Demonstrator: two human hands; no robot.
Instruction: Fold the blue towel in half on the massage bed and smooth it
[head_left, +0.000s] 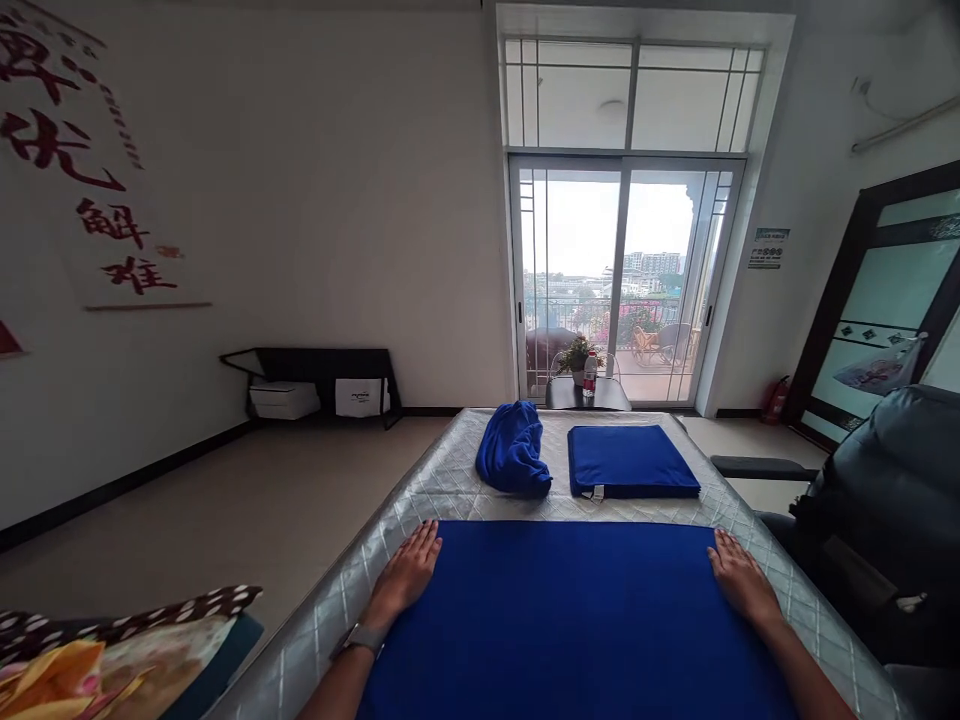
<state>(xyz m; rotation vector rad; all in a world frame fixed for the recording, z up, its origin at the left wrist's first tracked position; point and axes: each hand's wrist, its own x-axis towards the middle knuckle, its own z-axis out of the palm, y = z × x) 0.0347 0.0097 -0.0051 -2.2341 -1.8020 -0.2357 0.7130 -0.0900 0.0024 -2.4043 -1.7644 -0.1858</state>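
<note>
A blue cloth (577,620) lies spread flat on the silver quilted table cover (322,610), its near end running out of view. My left hand (409,567) rests flat at the cloth's far left corner, fingers stretched forward, with a watch band on the wrist. At the far right corner, my right hand (741,575) also lies flat with its fingers extended along the edge. Beyond the cloth sits a neat stack of folded blue cloth (634,460) with a white tag at its front. Left of that stack is a crumpled blue cloth (514,450).
A black chair (877,510) stands close on the right. Patterned fabrics (112,660) lie at the lower left. Past the far edge is a small table (566,397) with a potted plant (577,358) and a bottle (590,375). A black rack (322,365) stands by the wall.
</note>
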